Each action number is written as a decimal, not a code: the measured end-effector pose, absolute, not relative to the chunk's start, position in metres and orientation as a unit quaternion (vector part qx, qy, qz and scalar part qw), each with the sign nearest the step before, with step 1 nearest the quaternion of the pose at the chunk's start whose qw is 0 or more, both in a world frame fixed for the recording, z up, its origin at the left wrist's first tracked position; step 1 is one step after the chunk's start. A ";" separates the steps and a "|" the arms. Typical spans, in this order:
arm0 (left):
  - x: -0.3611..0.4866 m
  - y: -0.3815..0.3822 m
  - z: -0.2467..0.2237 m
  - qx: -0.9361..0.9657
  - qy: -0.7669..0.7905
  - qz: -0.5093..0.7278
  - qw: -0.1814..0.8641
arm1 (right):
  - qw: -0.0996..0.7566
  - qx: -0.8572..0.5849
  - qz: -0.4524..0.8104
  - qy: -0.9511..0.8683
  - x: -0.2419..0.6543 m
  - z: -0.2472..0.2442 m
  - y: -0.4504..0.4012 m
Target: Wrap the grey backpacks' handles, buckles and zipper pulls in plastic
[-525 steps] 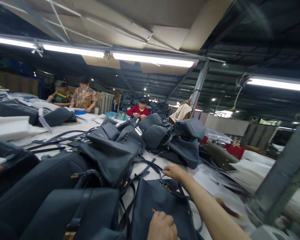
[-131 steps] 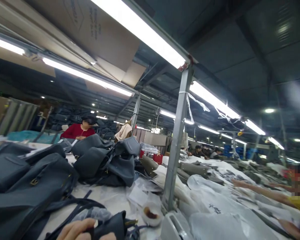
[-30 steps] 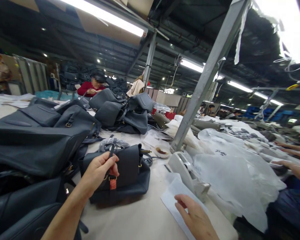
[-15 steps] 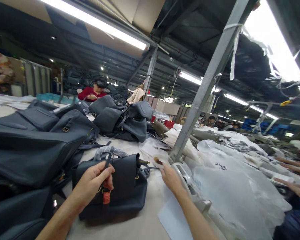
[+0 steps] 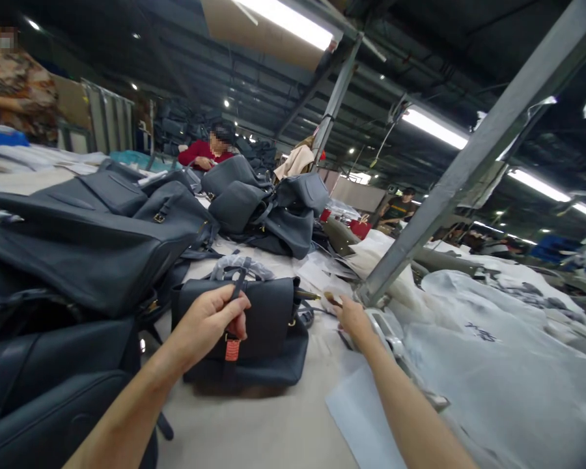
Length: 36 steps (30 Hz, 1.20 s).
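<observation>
A dark navy bag (image 5: 268, 319) stands on the pale table with its flap down. My left hand (image 5: 219, 316) pinches the dark strap (image 5: 241, 281) at the front of the flap. Below those fingers an orange-red tag (image 5: 232, 350) hangs by a gold buckle. My right hand (image 5: 354, 319) is to the right of the bag, its fingers closed on a small brown-tipped tool (image 5: 331, 299). Between that hand and the bag, a thin brass-coloured item (image 5: 306, 295) sticks out at the flap's side. Clear plastic wrap (image 5: 261, 268) covers the handle.
Large dark bags (image 5: 78, 260) pile up at the left, more (image 5: 273, 215) behind. A metal post (image 5: 449, 169) rises at the right, beside plastic-covered goods (image 5: 498, 352). A pale blue sheet (image 5: 364, 413) lies near my right forearm. A person in red (image 5: 195, 153) sits beyond.
The view has shifted, so the bag and both hands appear further right and slightly higher. My left hand keeps the strap; my right hand still holds the brown-tipped tool.
</observation>
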State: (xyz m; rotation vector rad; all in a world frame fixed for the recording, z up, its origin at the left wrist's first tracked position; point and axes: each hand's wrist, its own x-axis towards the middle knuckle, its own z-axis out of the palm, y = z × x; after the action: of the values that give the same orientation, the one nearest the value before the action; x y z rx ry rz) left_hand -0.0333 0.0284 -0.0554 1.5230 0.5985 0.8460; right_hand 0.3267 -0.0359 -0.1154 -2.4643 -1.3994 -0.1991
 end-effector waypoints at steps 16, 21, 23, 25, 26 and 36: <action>-0.033 0.025 -0.056 0.676 0.264 0.371 0.580 | 0.179 -0.836 -0.114 -0.506 0.245 -0.206 -0.230; -0.035 0.022 -0.054 0.672 0.258 0.367 0.589 | 0.277 -0.813 -0.025 -0.511 0.253 -0.186 -0.230; -0.036 0.021 -0.052 0.668 0.255 0.366 0.595 | 0.293 -0.809 -0.020 -0.509 0.259 -0.181 -0.230; -0.036 0.021 -0.051 0.661 0.254 0.368 0.602 | 0.298 -0.809 -0.031 -0.506 0.265 -0.178 -0.231; -0.036 0.021 -0.051 0.658 0.253 0.369 0.606 | 0.299 -0.808 -0.036 -0.507 0.266 -0.177 -0.230; -0.037 0.026 -0.055 0.646 0.240 0.367 0.625 | 0.275 -0.813 -0.070 -0.509 0.249 -0.198 -0.222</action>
State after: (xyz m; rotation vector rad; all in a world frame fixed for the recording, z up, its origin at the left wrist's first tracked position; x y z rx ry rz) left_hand -0.0372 0.0256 -0.0550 1.4820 0.5508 0.8412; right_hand 0.2490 -0.2223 -0.1980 -2.1840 -1.3681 -0.1894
